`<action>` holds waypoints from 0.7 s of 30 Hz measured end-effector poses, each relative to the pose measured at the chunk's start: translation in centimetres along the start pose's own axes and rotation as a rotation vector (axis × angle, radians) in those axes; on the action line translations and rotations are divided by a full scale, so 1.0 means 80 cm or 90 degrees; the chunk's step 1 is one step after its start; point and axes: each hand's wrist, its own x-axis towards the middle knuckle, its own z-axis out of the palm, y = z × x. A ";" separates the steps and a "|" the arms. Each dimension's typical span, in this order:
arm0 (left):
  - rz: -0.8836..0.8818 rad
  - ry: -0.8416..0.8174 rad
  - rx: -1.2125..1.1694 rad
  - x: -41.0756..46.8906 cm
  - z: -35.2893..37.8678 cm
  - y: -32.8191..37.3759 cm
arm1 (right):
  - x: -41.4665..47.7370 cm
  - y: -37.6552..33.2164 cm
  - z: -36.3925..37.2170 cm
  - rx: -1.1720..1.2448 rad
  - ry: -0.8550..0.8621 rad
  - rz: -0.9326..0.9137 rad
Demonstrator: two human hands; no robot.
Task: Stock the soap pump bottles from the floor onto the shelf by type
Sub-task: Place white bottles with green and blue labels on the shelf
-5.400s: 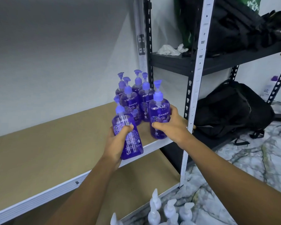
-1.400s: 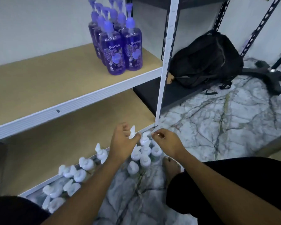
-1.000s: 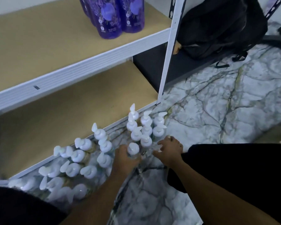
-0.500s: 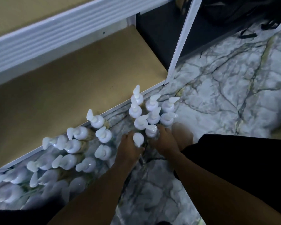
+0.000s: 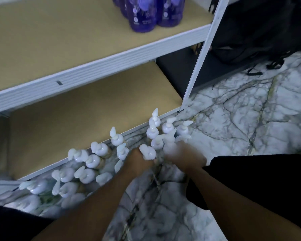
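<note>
Both your hands are down at the near edge of the right-hand cluster of white pump bottles [image 5: 163,134] on the floor [image 5: 250,122]. Your left hand [image 5: 139,160] is wrapped round the nearest bottle [image 5: 147,152], which stands upright; your right hand [image 5: 184,156], just beside it, is too blurred to tell whether it holds anything. The purple bottles [image 5: 146,13] stand on the shelf [image 5: 76,40] up and ahead; bottle bodies are hidden under their pumps.
</note>
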 end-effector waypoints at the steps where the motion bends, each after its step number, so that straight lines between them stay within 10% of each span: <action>1: 0.010 -0.005 -0.002 -0.006 -0.018 0.013 | 0.002 -0.003 -0.008 0.067 -0.027 -0.019; 21: 0.087 0.350 -0.592 -0.258 -0.307 0.123 | -0.170 -0.291 -0.199 0.567 -0.251 -0.408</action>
